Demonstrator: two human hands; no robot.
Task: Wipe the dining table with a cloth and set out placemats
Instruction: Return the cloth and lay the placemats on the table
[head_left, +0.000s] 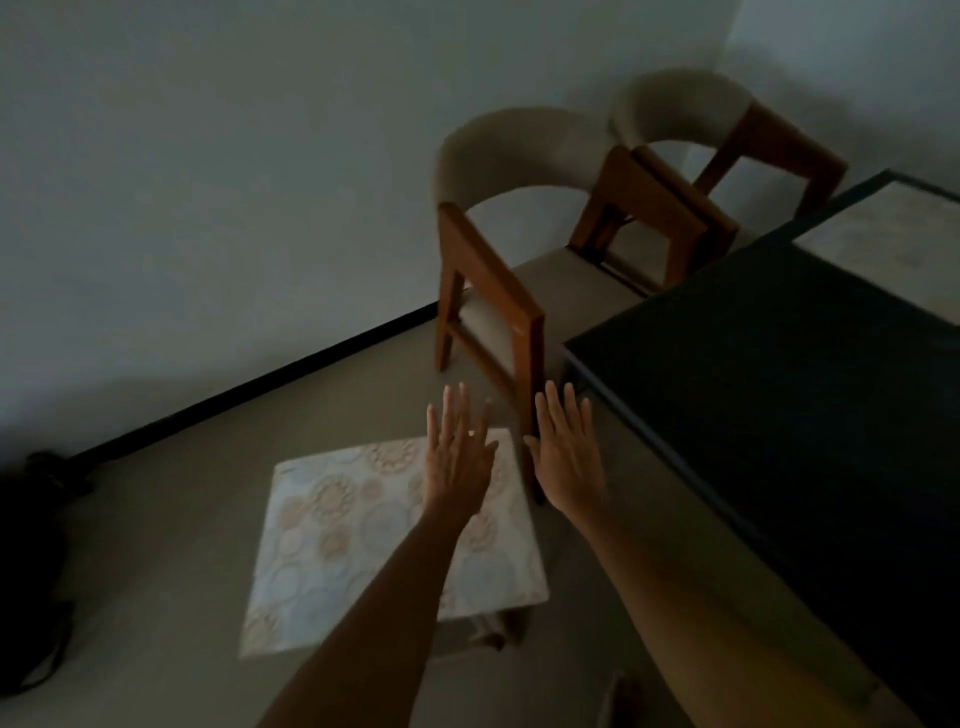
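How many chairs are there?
2. One wooden chair with a beige curved back stands nearest the hands; the second matching chair is behind it by the wall corner. The dark table may hide more.

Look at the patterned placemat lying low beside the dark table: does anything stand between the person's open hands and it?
Nothing visible does. The left hand is spread open directly over the placemat, and the right hand is open just beside its far corner, in front of the near chair. The table lies to the right.
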